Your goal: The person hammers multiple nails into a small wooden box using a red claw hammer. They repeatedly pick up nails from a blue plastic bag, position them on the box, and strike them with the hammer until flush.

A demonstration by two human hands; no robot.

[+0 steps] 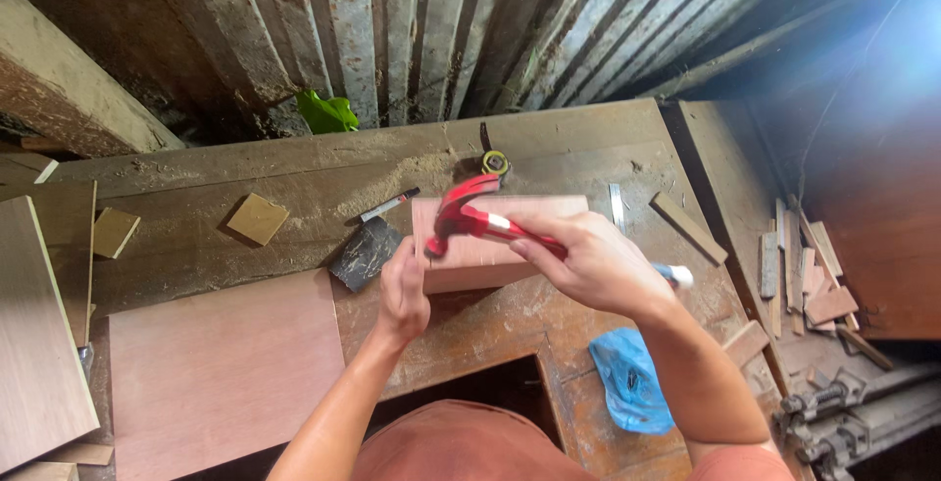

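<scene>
My right hand grips the head-heavy red hammer mid-handle over the stiff wooden block; my left hand pinches at its near-left edge.

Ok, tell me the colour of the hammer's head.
Red, on the hammer gripped by the right hand; the head view shows it.

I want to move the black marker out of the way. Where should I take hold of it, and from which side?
Grip the marker around its dark middle barrel, coming down from above. It lies flat on the workbench, slanted, with bare wood along both long sides. Come in from the far side, since the hammer in the right hand and the wooden block crowd its near end.
</scene>
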